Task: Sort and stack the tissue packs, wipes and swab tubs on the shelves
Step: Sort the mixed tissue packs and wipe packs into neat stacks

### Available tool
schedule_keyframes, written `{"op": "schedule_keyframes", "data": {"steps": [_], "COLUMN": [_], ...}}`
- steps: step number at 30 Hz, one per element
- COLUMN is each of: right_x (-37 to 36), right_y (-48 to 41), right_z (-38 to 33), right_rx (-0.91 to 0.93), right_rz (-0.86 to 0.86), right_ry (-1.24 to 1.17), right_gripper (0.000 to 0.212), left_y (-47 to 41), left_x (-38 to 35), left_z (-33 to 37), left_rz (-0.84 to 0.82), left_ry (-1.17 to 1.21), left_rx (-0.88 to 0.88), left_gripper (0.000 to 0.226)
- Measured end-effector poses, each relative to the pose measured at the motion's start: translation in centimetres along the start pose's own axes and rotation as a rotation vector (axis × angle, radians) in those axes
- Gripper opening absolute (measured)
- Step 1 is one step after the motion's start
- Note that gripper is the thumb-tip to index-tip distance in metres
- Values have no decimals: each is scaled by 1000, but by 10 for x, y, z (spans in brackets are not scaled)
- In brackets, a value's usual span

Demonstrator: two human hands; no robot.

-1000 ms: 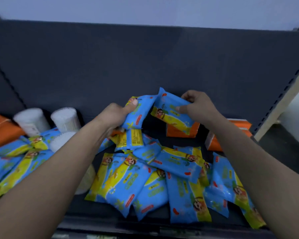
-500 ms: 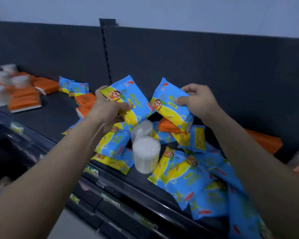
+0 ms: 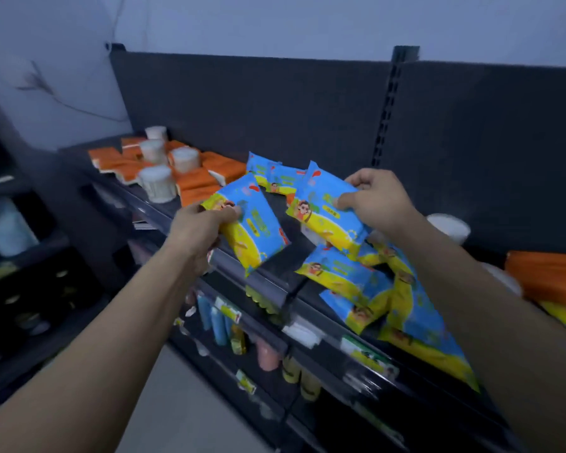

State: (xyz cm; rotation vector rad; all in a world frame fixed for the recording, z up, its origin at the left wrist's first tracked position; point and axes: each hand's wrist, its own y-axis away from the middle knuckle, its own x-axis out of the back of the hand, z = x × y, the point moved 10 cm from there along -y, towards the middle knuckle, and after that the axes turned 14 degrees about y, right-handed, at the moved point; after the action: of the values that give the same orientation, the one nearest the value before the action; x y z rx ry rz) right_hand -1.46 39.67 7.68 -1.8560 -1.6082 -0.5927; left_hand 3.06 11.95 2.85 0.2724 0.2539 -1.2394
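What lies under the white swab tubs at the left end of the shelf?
Orange tissue packs lie under the rear swab tubs. The front tub stands at the shelf edge; its base hides whether a pack or bare shelf is beneath.

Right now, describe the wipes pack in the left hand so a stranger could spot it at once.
Start at the dark upper shelf, where blue-and-yellow wipes packs lie scattered. Two more are held up over it, one in each hand. Yours is the tilted pack the left hand grips by its yellow end, left of the pack in the right hand.
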Motion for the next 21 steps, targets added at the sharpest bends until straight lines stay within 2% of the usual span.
{"op": "schedule_keyframes", "data": {"steps": [5,11,12,14,17,21], "right_x": [-56,-109,-117,-129,-139,-136], "right_y": [-26,-77,-86,-108,-141,-185], "right_z": [-35,-62,-64,-62,-61,-63], "right_rx": [13,14,3,-26,-57,-46], "right_rz": [-34,-69,-70,-75,-80,-12], "right_ry": [77,89,76,28,-30,-24], "right_gripper": [21,16,22,36,39,21], "left_y": [-30,-76,-87,-110,-148,-205], "left_x": [55,81,83,84,77,60], "left_z": [9,16,16,17,19,29], "left_rz": [37,35,22,5,-12,-44], "left_ry": [99,167,165,160,162,95], "left_rx": [76,102,113,125,139,114], "left_gripper": [23,36,38,33,17,23]}}
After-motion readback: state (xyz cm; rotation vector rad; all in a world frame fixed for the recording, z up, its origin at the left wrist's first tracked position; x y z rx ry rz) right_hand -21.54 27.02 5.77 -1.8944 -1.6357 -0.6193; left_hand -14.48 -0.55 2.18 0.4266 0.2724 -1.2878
